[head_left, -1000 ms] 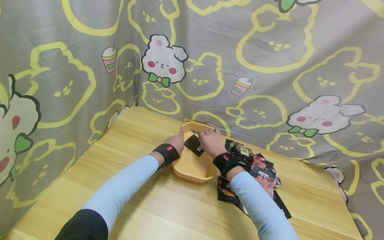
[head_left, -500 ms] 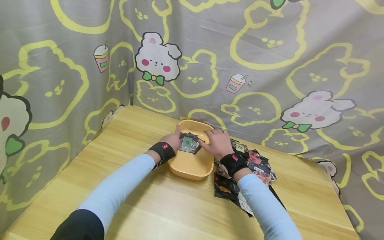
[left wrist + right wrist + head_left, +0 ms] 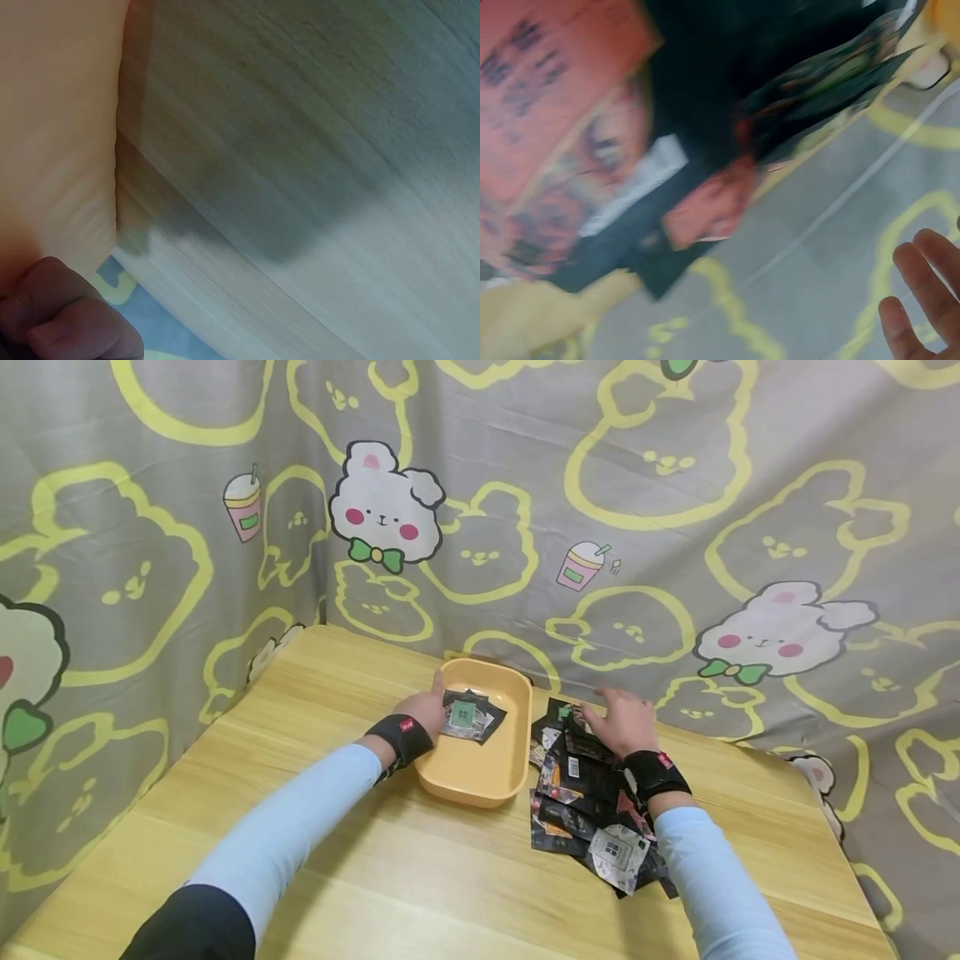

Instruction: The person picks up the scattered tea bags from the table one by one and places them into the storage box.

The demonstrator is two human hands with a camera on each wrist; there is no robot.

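An orange-yellow plastic tray (image 3: 472, 777) stands on the wooden table. My left hand (image 3: 422, 710) grips its left side, with the thumb along the rim; in the left wrist view the curled fingers (image 3: 82, 326) lie against the outer wall. Inside the tray, a packet with a green label (image 3: 462, 715) lies on top of other dark packets. To the right of the tray, my right hand (image 3: 624, 723) hovers at the far side of a loose pile of packets (image 3: 588, 777), its fingers (image 3: 928, 281) spread and relaxed. Nothing is visible in its grasp.
The pile spreads toward the front, with a packet bearing a white label (image 3: 618, 856) nearest me. A grey patterned curtain (image 3: 517, 535) hangs behind and to the left, along the edges of the table (image 3: 390, 877).
A green-labelled packet now lies on the dark one in the tray. My right hand has let go and moved right to the pile. The left hand stays on the tray.
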